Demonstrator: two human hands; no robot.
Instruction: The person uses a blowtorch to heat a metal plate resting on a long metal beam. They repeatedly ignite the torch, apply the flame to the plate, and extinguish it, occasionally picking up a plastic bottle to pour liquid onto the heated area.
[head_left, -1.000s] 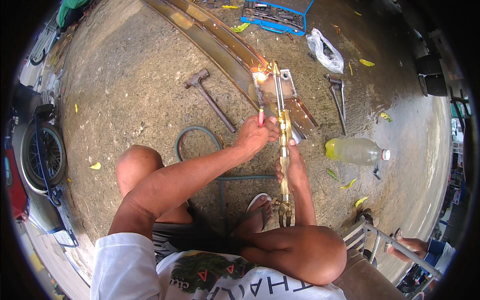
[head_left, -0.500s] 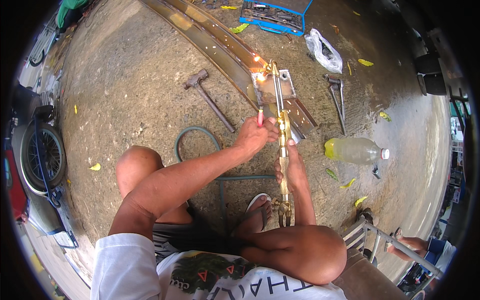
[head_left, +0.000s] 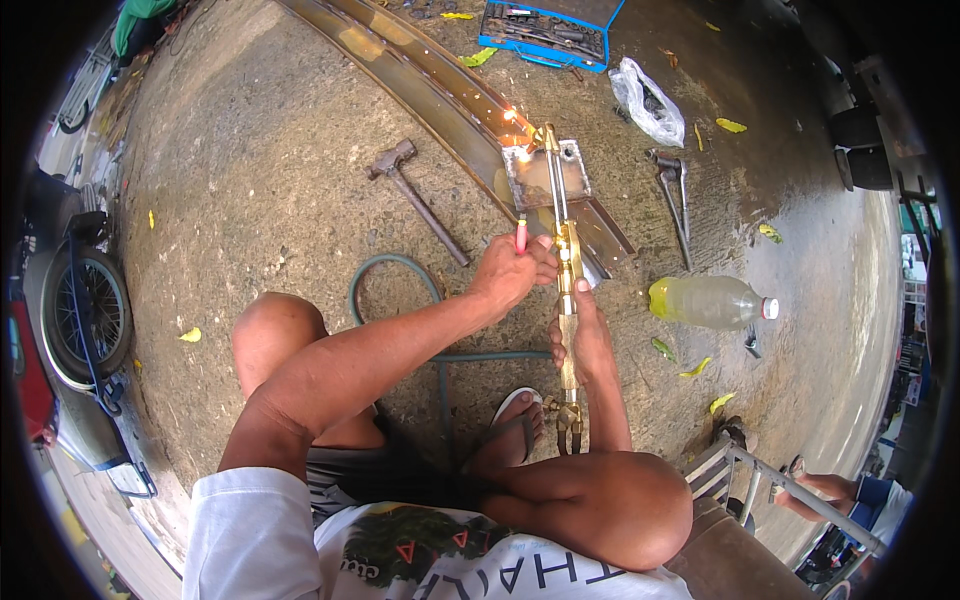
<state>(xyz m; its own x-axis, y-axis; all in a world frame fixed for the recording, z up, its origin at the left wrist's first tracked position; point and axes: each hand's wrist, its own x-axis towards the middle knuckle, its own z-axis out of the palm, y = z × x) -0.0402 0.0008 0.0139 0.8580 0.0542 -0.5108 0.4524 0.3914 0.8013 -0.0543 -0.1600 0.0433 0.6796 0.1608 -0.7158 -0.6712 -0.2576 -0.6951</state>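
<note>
My right hand (head_left: pixel 583 335) is wrapped round the knurled handle of a brass cutting torch (head_left: pixel 569 350). The torch points away from me, its head over the far left corner of a small square steel plate (head_left: pixel 550 182). Bright orange flame and sparks (head_left: pixel 515 125) show at that corner. My left hand (head_left: pixel 510 272) is closed round a red-handled screwdriver (head_left: pixel 521 236), whose thin shaft reaches the plate's near edge. Its fingertips lie against the torch body. Beneath the plate runs a long rusty steel beam (head_left: pixel 400 85).
A hammer (head_left: pixel 420 200) lies left of the beam, with a green hose (head_left: pixel 385 258) looped nearer me. To the right are wrenches (head_left: pixel 676 205), a plastic bottle of cloudy liquid (head_left: pixel 712 302) and a plastic bag (head_left: pixel 647 103). A blue toolbox (head_left: pixel 545 55) stands open beyond.
The sparks and orange glow at the plate's corner have shifted in shape. Both hands and the torch keep practically the same place.
</note>
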